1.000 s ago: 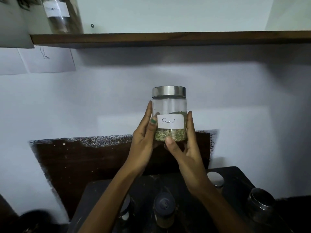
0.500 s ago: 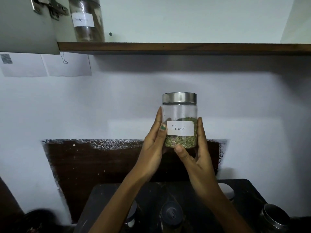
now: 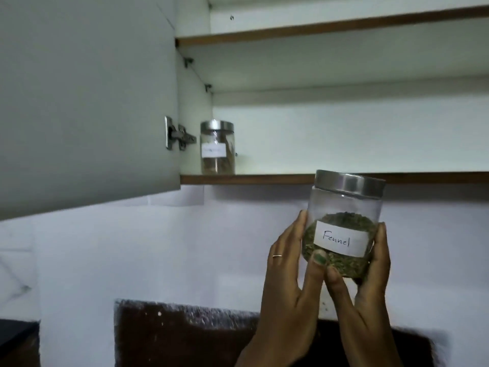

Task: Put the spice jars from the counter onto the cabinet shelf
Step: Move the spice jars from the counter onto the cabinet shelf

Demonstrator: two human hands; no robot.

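as both arms reach up, the left hand [image 3: 287,263] and right hand [image 3: 370,271] clasp the fennel jar [image 3: 344,223] between them, fingers curled round its lower sides. it sits just below the lower shelf [image 3: 251,179] edge, upright, lid upward, label facing near. open shelf room lies right of another jar [image 3: 217,147], beside the open door [image 3: 87,102].

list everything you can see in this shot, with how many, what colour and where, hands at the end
fennel jar: 1, clear with steel lid, green seeds, held just below the bottom shelf edge
second jar: 1, clear with steel lid, brownish contents, left end of bottom shelf
cabinet door: 1, pale grey, open at left
hinge: 1, metal, on door
upper shelf: 1, brown-edged
left hand: grips jar's left side, ring on a finger
right hand: grips jar's right side
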